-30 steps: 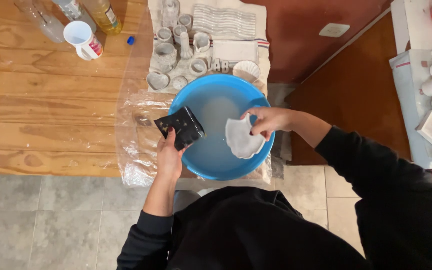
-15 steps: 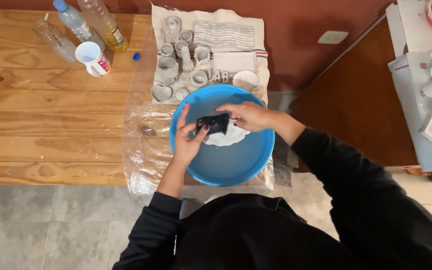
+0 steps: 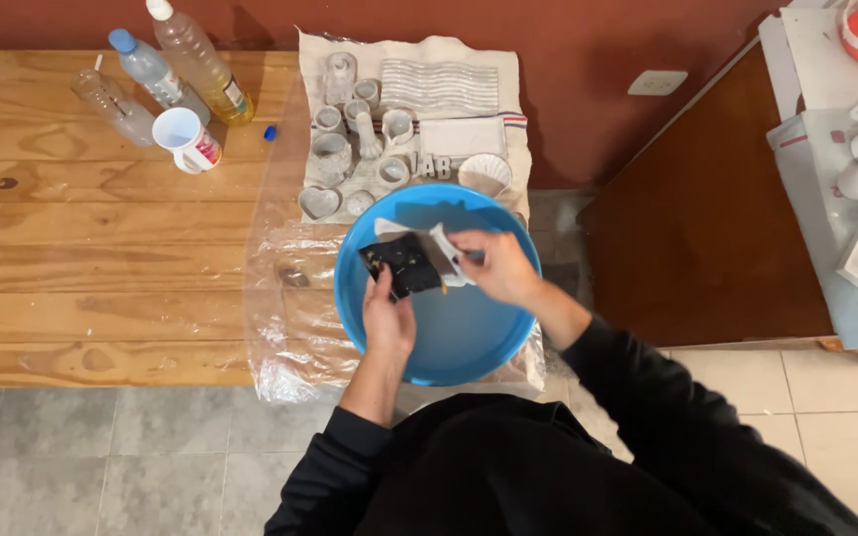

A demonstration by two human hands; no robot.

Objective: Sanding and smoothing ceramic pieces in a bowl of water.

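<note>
Mid-frame, above the blue basin (image 3: 439, 337), the left hand (image 3: 389, 320) pinches a dark abrasive pad (image 3: 401, 263) against a small white ceramic piece (image 3: 446, 253) gripped by the right hand (image 3: 499, 266). Sanding looks underway; many pale pieces (image 3: 355, 149) wait on the cloth (image 3: 449, 87) above.

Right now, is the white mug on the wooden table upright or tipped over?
Tipped. The white mug lies on its side on the wooden table, its open mouth showing as a full round rim, beside the bottles.

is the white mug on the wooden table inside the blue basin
No, the white mug stands on the wooden table beside the bottles, well apart from the blue basin.
</note>
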